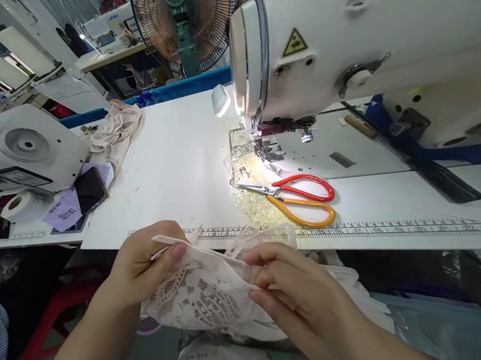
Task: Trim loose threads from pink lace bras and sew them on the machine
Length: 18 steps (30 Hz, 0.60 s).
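A white lace garment piece (pixel 204 295) is stretched between my two hands in front of the table edge. My left hand (pixel 149 265) is closed on its left end, the thumb pressing the edge band, with a strip end poking out past the fingers. On the right, my right hand (pixel 292 291) pinches the same band between thumb and fingers. More of the pale fabric hangs below and behind my right hand. Beyond them, scissors (pixel 276 191) with one red and one orange handle lie on the table below the needle area of the sewing machine (pixel 281 62).
The white table (pixel 172 166) has a printed ruler (pixel 393 222) along its front edge. Thread scraps (pixel 259 203) lie around the scissors. A pile of pale fabric (pixel 115 129), a phone (pixel 89 189) and another machine (pixel 29 145) are at left. A fan (pixel 182 15) stands behind.
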Each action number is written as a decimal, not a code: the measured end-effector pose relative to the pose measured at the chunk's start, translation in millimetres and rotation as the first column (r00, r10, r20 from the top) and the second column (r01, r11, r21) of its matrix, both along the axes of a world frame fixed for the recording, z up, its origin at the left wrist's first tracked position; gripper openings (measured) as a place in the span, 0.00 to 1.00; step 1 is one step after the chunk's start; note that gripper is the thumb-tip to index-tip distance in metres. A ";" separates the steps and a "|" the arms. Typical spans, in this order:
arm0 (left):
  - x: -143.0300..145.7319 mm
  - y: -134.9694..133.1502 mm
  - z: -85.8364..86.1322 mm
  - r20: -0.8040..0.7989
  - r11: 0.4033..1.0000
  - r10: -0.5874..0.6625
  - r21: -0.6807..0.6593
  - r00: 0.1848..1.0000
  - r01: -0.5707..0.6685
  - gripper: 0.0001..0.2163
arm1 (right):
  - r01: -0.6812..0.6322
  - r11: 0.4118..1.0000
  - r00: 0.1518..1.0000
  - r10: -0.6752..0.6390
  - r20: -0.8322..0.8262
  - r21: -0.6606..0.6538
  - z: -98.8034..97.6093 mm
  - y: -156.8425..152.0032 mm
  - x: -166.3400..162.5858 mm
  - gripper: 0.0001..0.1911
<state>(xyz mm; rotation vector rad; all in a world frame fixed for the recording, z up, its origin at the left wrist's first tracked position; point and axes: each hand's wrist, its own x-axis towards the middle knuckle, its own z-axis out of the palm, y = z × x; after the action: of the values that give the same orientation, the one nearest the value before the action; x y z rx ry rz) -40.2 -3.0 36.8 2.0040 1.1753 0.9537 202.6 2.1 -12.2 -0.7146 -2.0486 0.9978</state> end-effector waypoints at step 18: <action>-24.9 -1.9 2.8 0.196 0.976 -0.205 0.111 0.959 0.186 0.09 | 0.125 0.981 0.992 -0.125 -0.007 0.149 -2.2 -1.2 -5.2 0.09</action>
<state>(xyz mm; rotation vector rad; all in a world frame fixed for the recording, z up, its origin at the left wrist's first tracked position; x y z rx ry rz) -65.1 -4.9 39.7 1.9927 0.8176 1.1002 197.4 0.8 -14.4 -0.7554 -2.0290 0.7642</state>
